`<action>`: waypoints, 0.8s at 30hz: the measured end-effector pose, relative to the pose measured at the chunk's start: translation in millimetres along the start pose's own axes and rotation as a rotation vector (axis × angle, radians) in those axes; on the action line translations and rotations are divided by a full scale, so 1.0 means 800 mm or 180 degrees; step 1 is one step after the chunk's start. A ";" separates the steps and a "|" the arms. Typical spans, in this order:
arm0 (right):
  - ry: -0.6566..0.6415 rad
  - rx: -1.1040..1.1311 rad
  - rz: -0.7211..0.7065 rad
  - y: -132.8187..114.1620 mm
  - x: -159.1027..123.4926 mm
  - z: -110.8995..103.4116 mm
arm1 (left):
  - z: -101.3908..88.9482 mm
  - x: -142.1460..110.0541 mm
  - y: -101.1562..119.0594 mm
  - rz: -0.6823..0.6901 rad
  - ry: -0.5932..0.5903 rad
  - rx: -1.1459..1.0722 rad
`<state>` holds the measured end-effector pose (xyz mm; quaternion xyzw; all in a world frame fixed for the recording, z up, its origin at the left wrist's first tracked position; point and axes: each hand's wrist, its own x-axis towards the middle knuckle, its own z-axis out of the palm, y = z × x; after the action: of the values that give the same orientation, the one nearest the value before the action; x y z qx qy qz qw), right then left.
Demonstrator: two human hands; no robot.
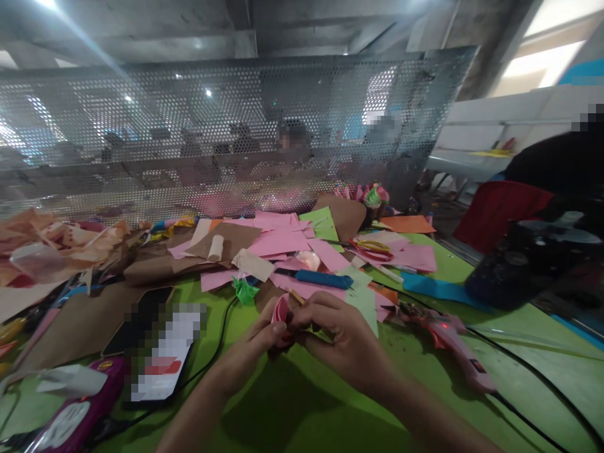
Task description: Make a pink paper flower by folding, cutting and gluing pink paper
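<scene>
A small curled pink piece (pixel 280 312), which looks like paper or foam sheet, is held up over the green table. My left hand (pixel 262 336) pinches it between thumb and fingers. My right hand (pixel 330 327) is closed at its right side, with the fingertips bent against the piece; part of it is hidden behind the fingers. Just beyond the hands lie a blue-handled cutter (pixel 323 279) and a crumpled green scrap (pixel 245 290). To the right of my right hand rests a pink glue gun (pixel 455 343) with a red light on.
Pink sheets (pixel 278 236), brown sheets (pixel 80 321) and scissors (pixel 372 247) cover the table's far side. Phones (pixel 165 358) and a purple power strip (pixel 78 409) lie left. A dark jug (pixel 514 264) stands right. Behind rises a perforated metal screen (pixel 189 138), people beyond it.
</scene>
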<state>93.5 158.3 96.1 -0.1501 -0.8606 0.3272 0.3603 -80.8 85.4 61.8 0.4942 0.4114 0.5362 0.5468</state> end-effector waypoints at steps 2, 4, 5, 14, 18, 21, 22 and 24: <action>0.0056 -0.0047 -0.0051 0.001 0.000 0.001 | 0.000 -0.002 0.002 0.0031 0.0005 0.0091; 0.0117 -0.0040 -0.0121 0.002 0.001 0.001 | 0.001 -0.003 0.005 0.0035 0.0016 0.0192; 0.0145 -0.0028 -0.0151 0.002 0.002 0.000 | 0.001 -0.004 0.005 0.0018 0.0027 0.0235; 0.0204 -0.0093 -0.0251 0.005 0.001 0.001 | -0.002 -0.005 0.003 -0.0146 0.0008 0.0419; 0.0303 -0.0135 -0.0282 0.004 0.002 0.002 | -0.005 -0.007 0.000 -0.0261 0.0001 0.0504; 0.0342 -0.0124 -0.0271 0.004 0.001 0.004 | -0.006 -0.006 -0.002 -0.0285 0.0021 0.0518; 0.0328 -0.0144 -0.0261 0.004 0.001 0.004 | -0.005 -0.006 -0.002 -0.0302 0.0045 0.0503; 0.0287 -0.0269 -0.0254 0.005 0.001 0.006 | -0.003 -0.005 -0.001 -0.0302 0.0090 0.0463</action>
<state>90.0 159.7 91.3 -0.1454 -0.8618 0.2689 0.4048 -83.4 81.5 60.6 0.5050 0.4799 0.4853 0.5283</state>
